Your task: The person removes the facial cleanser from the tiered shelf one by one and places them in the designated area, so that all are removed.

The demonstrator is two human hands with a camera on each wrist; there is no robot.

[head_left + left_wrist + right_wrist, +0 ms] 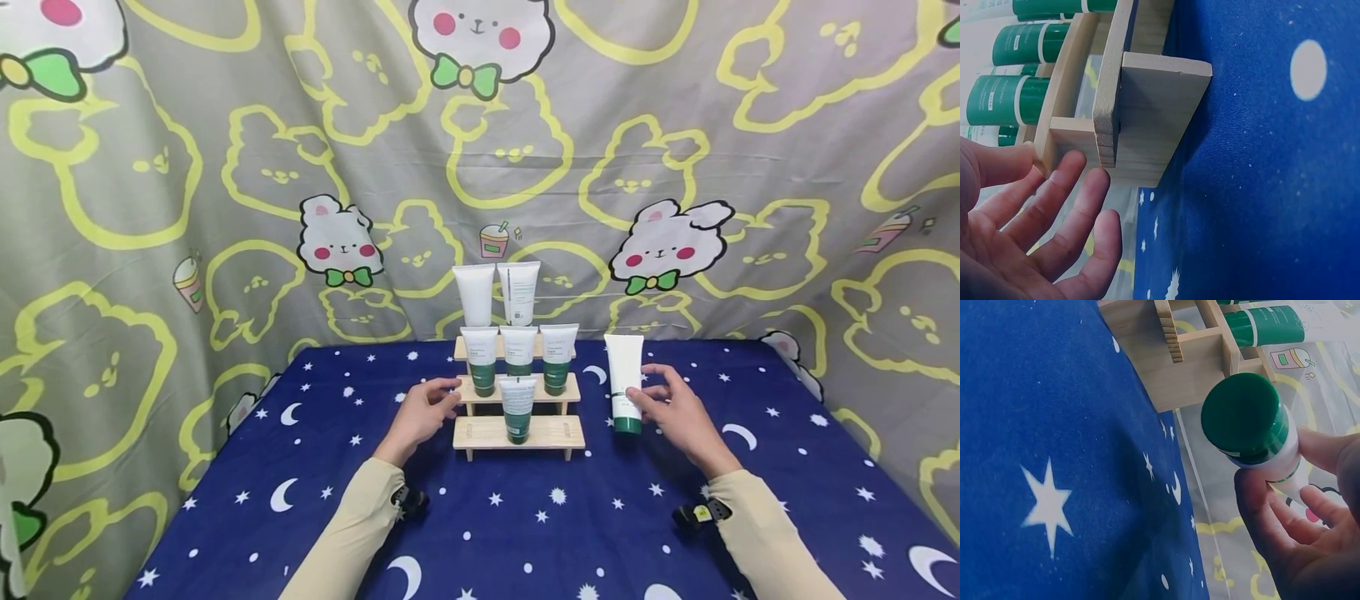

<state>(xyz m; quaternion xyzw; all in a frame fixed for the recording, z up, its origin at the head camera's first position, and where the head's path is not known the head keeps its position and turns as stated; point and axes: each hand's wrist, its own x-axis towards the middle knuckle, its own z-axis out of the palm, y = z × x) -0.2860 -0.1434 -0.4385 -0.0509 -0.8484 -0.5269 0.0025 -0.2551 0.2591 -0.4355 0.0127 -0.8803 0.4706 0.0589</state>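
Note:
In the head view my right hand [678, 410] grips a white squeeze tube [626, 367] with a green cap, upright to the right of the wooden tiered stand [487, 430]. The right wrist view shows the round end of its green cap [1241, 412], with thumb and fingers either side of the tube. At the stand's left end, my left hand [424, 414] holds the end of the middle shelf [1044, 144] between thumb and fingers. One small white-and-green tube [517, 408] stands on the bottom step, three similar tubes [556, 358] on the middle one, and two larger tubes [474, 296] on top.
A dark blue cloth [517, 533] with white stars and moons covers the table. Behind it and at both sides hangs a grey curtain [420, 175] with cartoon rabbits and yellow outlines. Each wrist wears a small black device [701, 513].

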